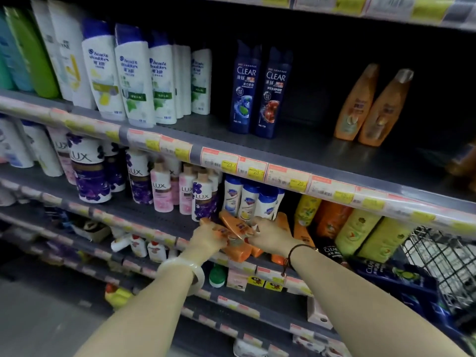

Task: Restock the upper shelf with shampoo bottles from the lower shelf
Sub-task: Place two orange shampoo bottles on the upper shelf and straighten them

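Note:
Several orange shampoo bottles [238,251] lie flat in a pile on the lower shelf [164,222]. My left hand [208,239] grips one of them from the left. My right hand [270,237] closes on another orange bottle [233,221] from the right; which bottle each finger touches is hard to tell. On the upper shelf [296,148] two orange bottles [373,106] stand upright at the right, with two dark blue Clear bottles [260,91] to their left and bare shelf between.
White Head & Shoulders bottles [134,76] fill the upper shelf's left. Lux bottles [159,186] and white-blue bottles [247,202] stand behind my hands. Yellow-green bottles [365,233] stand to the right. A wire basket [443,258] sits at the far right.

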